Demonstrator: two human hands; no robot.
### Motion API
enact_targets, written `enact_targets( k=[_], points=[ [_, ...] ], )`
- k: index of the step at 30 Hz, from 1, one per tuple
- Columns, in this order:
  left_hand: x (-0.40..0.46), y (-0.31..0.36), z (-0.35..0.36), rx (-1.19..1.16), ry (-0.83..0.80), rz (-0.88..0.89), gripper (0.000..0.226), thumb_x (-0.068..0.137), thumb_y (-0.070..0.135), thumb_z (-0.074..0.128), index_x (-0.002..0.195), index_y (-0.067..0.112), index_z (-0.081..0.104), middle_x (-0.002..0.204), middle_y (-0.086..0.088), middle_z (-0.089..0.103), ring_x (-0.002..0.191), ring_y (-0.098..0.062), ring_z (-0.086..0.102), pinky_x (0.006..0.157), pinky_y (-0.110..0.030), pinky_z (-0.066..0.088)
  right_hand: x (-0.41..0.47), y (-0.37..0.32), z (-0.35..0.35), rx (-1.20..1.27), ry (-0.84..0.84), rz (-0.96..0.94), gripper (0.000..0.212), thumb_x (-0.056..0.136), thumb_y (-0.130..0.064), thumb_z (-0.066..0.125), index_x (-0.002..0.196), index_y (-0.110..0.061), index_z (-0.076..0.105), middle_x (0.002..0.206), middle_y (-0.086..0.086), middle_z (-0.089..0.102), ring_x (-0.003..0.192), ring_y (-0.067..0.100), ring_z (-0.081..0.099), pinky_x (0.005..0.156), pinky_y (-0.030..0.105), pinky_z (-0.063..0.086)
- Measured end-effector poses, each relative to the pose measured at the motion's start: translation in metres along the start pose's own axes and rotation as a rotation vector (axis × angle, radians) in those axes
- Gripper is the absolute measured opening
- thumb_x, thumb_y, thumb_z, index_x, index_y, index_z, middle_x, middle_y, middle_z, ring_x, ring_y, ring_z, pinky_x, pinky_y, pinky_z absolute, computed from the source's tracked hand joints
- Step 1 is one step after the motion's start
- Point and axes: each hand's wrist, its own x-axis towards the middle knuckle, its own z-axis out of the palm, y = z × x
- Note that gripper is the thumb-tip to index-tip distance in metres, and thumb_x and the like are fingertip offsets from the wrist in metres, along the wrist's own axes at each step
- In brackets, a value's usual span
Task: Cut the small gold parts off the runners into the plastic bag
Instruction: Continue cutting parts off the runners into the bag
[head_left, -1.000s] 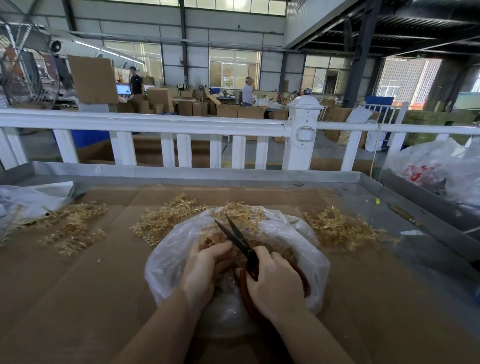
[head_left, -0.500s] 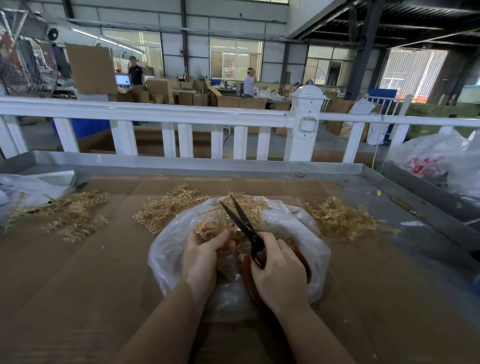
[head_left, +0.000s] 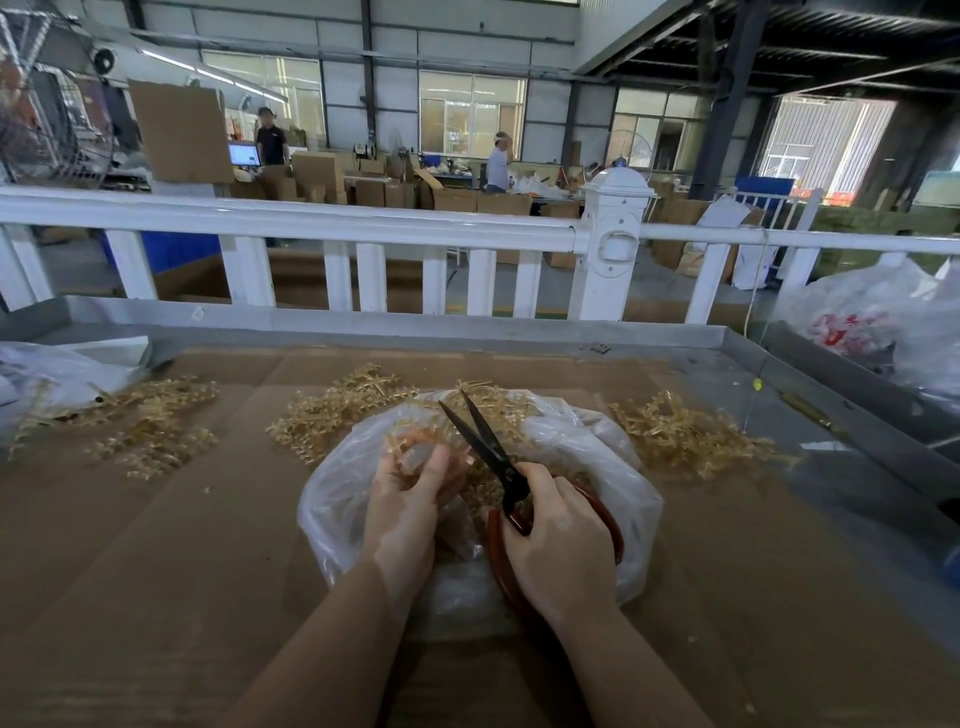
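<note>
A clear plastic bag (head_left: 582, 441) lies open on the cardboard-covered table, with gold parts inside. Over its mouth my left hand (head_left: 405, 499) pinches a gold runner (head_left: 415, 441) between thumb and fingers. My right hand (head_left: 561, 540) grips black scissors (head_left: 483, 441) by their red-brown handles; the blades are parted and point up and away, just right of the runner.
Heaps of gold runners lie on the cardboard at the left (head_left: 150, 426), behind the bag (head_left: 337, 410) and at the right (head_left: 685, 436). Other plastic bags sit at the far left (head_left: 47, 374) and right (head_left: 883, 322). A white railing (head_left: 322, 223) runs behind the table.
The scissors' blades have swung more upright and stay parted. My left hand has lifted the runner slightly higher over the bag. The view has tilted a little.
</note>
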Motion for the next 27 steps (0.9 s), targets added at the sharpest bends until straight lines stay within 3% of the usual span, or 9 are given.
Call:
enact_targets(
  k=[4, 10, 19, 23, 27],
  points=[
    [-0.001, 0.000, -0.001, -0.011, 0.015, 0.034, 0.027, 0.083, -0.006, 0.065, 0.098, 0.015, 0.055, 0.085, -0.009, 0.069, 0.085, -0.024, 0.070, 0.079, -0.035, 0.057, 0.000, 0.000, 0.001, 0.000, -0.006, -0.004, 0.045, 0.083, -0.031, 0.070, 0.124, -0.015, 0.060, 0.103, 0.002, 0.067, 0.099, 0.018, 0.062, 0.084, 0.030, 0.053],
    [0.002, 0.002, 0.002, -0.115, 0.115, 0.053, 0.017, 0.087, -0.004, 0.061, 0.092, 0.012, 0.059, 0.076, -0.005, 0.069, 0.068, -0.015, 0.070, 0.061, -0.024, 0.058, 0.000, 0.001, 0.002, 0.010, 0.021, -0.007, 0.045, 0.078, -0.027, 0.075, 0.119, -0.013, 0.063, 0.097, 0.003, 0.068, 0.094, 0.020, 0.065, 0.079, 0.032, 0.055],
    [0.004, 0.005, 0.002, -0.140, 0.186, -0.019, 0.014, 0.085, -0.002, 0.064, 0.095, 0.008, 0.061, 0.088, -0.009, 0.068, 0.078, -0.018, 0.068, 0.075, -0.030, 0.058, 0.000, 0.001, 0.001, 0.023, 0.058, -0.027, 0.044, 0.074, -0.026, 0.080, 0.113, -0.010, 0.066, 0.090, 0.003, 0.070, 0.086, 0.021, 0.067, 0.072, 0.031, 0.056],
    [0.003, 0.008, 0.004, -0.148, 0.151, -0.063, 0.008, 0.087, -0.002, 0.062, 0.089, 0.006, 0.061, 0.071, -0.005, 0.067, 0.066, -0.014, 0.065, 0.063, -0.023, 0.058, 0.002, 0.001, -0.003, 0.015, 0.041, -0.054, 0.041, 0.078, -0.035, 0.075, 0.113, -0.015, 0.065, 0.088, -0.002, 0.068, 0.082, 0.016, 0.065, 0.071, 0.025, 0.053],
    [0.000, 0.010, 0.002, -0.080, 0.070, -0.063, 0.004, 0.087, -0.001, 0.061, 0.086, 0.003, 0.060, 0.066, -0.005, 0.063, 0.063, -0.015, 0.059, 0.065, -0.023, 0.056, 0.004, 0.002, -0.009, -0.010, -0.021, -0.110, 0.037, 0.083, -0.044, 0.067, 0.111, -0.022, 0.061, 0.089, -0.007, 0.067, 0.085, 0.010, 0.063, 0.070, 0.018, 0.047]
  ],
)
